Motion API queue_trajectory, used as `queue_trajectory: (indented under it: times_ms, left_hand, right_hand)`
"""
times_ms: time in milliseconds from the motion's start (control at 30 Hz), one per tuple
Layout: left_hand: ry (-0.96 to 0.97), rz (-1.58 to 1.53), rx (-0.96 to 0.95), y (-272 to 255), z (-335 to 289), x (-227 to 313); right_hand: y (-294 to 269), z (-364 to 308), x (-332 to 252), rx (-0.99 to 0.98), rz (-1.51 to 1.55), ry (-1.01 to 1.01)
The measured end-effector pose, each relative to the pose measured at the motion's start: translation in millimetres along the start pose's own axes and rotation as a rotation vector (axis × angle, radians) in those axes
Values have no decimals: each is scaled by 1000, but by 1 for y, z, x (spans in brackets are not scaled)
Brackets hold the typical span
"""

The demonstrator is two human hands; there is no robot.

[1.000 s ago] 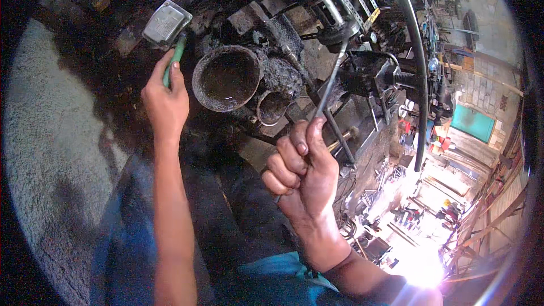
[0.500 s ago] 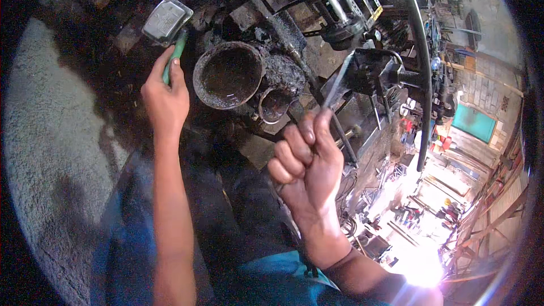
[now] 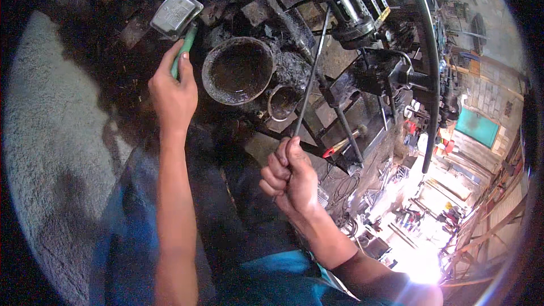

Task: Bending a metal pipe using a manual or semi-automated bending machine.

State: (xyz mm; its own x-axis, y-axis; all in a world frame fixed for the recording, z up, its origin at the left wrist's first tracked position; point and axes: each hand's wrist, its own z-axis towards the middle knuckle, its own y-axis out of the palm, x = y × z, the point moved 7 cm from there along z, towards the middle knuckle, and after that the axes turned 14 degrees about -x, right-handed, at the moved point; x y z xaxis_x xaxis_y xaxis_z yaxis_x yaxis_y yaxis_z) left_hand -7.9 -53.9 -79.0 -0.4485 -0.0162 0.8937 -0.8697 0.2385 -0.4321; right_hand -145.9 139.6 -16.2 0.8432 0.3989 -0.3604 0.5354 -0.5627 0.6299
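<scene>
My left hand (image 3: 173, 93) is closed around a green handle (image 3: 184, 55). The handle's upper end meets the lower edge of a grey, rectangular, box-like piece with rounded corners (image 3: 176, 13); whether the two are joined I cannot tell. My right hand (image 3: 292, 175) is a fist pinching the lower end of a thin dark metal rod (image 3: 311, 82), which slants up and away to the right. The rod's far end shows near a round metal cylinder (image 3: 352, 18). Left of the rod sit a large blackened round pan (image 3: 208, 82) and a smaller round pot (image 3: 272, 113).
A bench vice (image 3: 371, 73) and a long dark curved bar (image 3: 432, 79) stand at the right. A red-handled brush (image 3: 343, 146) lies below the vice. Grey rough ground (image 3: 51, 136) is at the left. Scattered tools (image 3: 413, 218) lie in bright glare at the lower right.
My right hand has moved lower and slightly left, and the rod has swung to a steeper angle, its blur gone. My left hand keeps its grip. The whole view has shifted slightly.
</scene>
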Motion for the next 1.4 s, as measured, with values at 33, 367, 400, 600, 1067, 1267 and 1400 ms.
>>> queue_trajectory:
  times_ms: [33, 367, 400, 600, 1067, 1267, 1400]
  left_hand:
    - [0, -17, -3, 0, 0, -2]
    - [-13, 10, 21, -2, -2, 1]
    - [-21, -6, 19, -2, -2, -2]
    - [31, -14, 64, 0, -1, -1]
    - [73, -93, 180, 0, -11, -22]
    - [65, 19, 62, 2, -2, -3]
    - [48, 77, 27, 1, -1, -2]
  right_hand:
    - [-1, 4, -3, -17, -17, -9]
    - [-4, 0, -31, -31, 46, -23]
    - [1, -3, -36, -75, 88, -1]
    - [30, -22, -61, -273, 429, 64]
    - [131, 33, -53, -556, 589, -151]
    - [31, -10, -58, -402, 537, -68]
    - [0, -38, -47, -147, 287, 31]
